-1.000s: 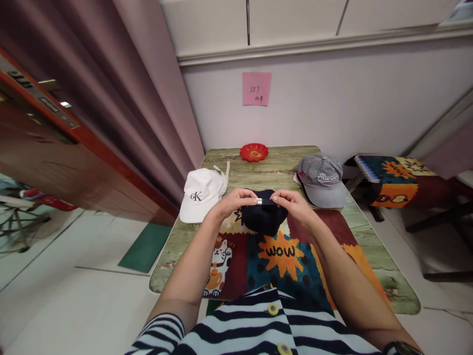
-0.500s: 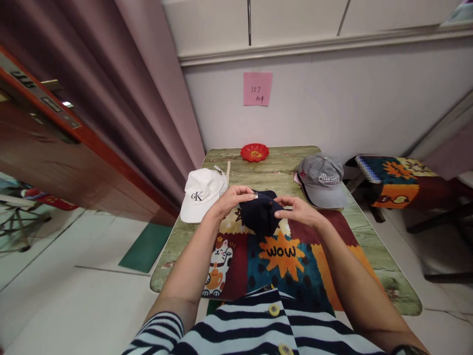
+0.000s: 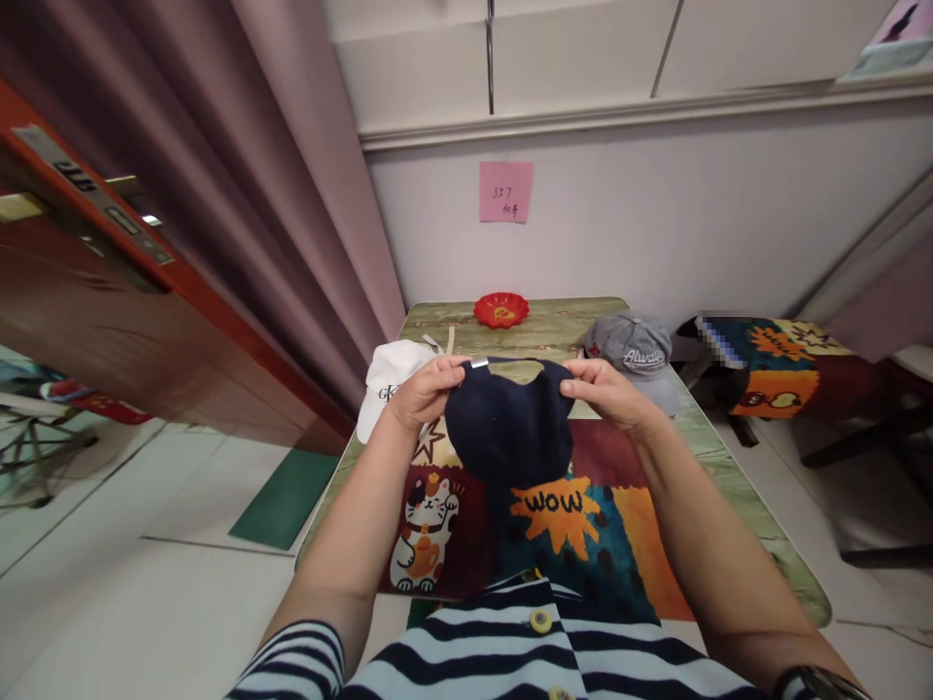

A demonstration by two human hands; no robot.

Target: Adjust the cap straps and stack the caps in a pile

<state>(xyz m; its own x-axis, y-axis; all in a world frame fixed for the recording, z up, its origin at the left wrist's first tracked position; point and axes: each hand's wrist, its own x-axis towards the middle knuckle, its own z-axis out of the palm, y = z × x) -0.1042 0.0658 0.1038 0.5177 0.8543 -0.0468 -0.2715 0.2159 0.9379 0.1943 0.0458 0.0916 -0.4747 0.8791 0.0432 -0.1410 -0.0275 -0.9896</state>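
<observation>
As the wearer's own head view looks down over the table (image 3: 554, 335), a navy cap (image 3: 510, 433) is held up by its top edge, between the left hand (image 3: 427, 391) and the right hand (image 3: 608, 394). Each grip pinches a corner: the left thumb and fingers press on the end next to a small silver clasp (image 3: 479, 363), and the right ones close on the opposite end. From either grip, the cap lies inward and down toward the wearer's body. Its top edge runs side to side, nearly level, dipping into a notch midway, so neither hand looks clearly nearer to the cap; the clasp, though, is just beside the left. I can't pick out a brim, nor a clear long axis in that soft, sagging cloth. Beneath it spreads a bright printed mat (image 3: 558, 501). Past the left hand, and partly hidden by it, sits a white cap (image 3: 394, 367); beyond the right is a grey cap (image 3: 631, 340). A red dish (image 3: 501, 310) rests near the far edge.
</observation>
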